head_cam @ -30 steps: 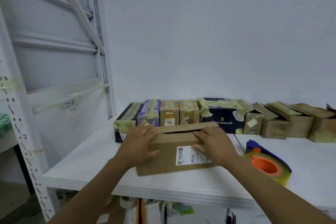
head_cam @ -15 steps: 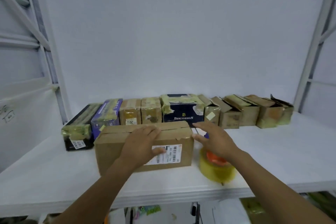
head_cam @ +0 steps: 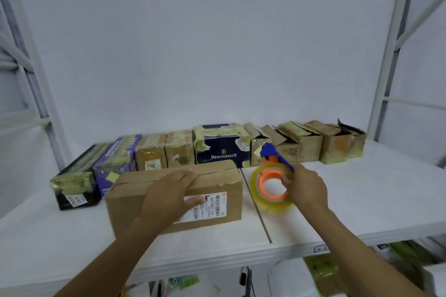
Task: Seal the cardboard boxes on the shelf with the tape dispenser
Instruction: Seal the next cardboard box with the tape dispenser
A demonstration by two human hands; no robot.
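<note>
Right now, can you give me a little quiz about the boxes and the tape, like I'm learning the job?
1. True or false: the right hand holds the tape dispenser.
2. Where does the left hand rest? A) on the brown box in front B) on the wall C) on the floor
3. Fill in: the dark blue box in the back row says ____.
Key: 1 true; 2 A; 3 Benlydesign.
</note>
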